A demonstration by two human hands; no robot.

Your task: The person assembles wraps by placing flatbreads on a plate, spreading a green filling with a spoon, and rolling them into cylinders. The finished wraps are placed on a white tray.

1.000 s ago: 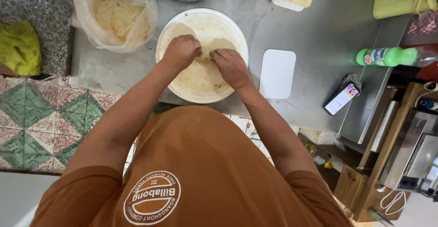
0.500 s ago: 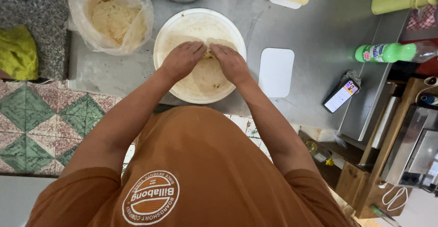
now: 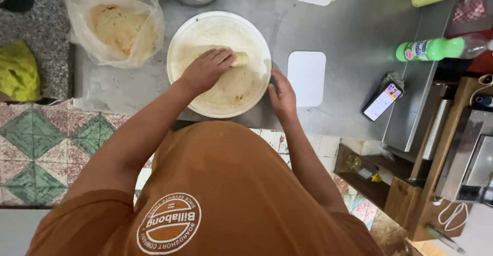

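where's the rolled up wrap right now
In the head view the rolled wrap lies on the round white plate at top centre, under the fingers of the left hand; the right hand rests at the plate's right rim.

I saw my left hand (image 3: pixel 205 70) pressing the rolled wrap (image 3: pixel 239 59) on the white plate (image 3: pixel 218 107); my right hand (image 3: pixel 282 95) rested at its four o'clock edge.

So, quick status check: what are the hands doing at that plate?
Left hand pressed on rolled flatbread in the round white plate. Right hand at the plate's right rim. White rectangular board just beside it, nothing blocking.
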